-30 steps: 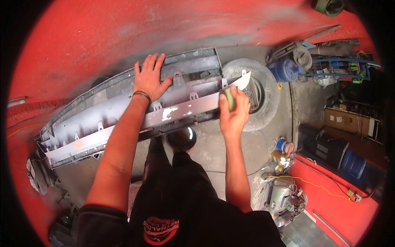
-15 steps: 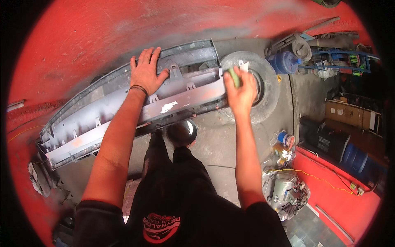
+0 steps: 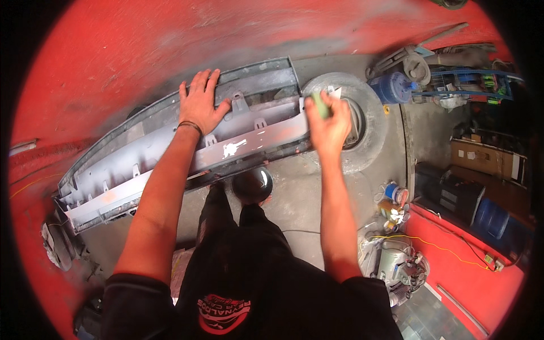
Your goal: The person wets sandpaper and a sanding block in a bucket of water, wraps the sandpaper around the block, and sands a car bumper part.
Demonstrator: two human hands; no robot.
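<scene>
While red wall point(image 3: 107, 68) fills the top of the view, the gray floor point(image 3: 294, 195) below it looks dusty, w/ dark smudges along the wall's foot. A big dusty tire point(image 3: 372, 141) lies flat on the R side, w/ a blue jug point(image 3: 390, 89) just past it. Lower R there's a silver machine point(image 3: 391, 263) nr a low red wall w/ a yellow cord point(image 3: 447, 243), & a cardboard box point(image 3: 481, 160) sits farther back. A shiny black bowl point(image 3: 251, 184) is nr the person's feet. The long panel point(image 3: 255, 143) runs slantwise in front of the person, b/w the wall & the feet, its R end over the tire in this view; can't tell what holds it up. It's mostly lt gray & cloudy, w/ small tabs in a row, pinkish spots, a bright white patch nr the middle & dark edges. L hand point(image 3: 202, 107), w/ a dark band on its wrist, lies flat on the panel, fingers spread. R hand point(image 3: 331, 127) is closed round a green pad point(image 3: 321, 106) at the panel's R end; a bit blurry there.
</scene>
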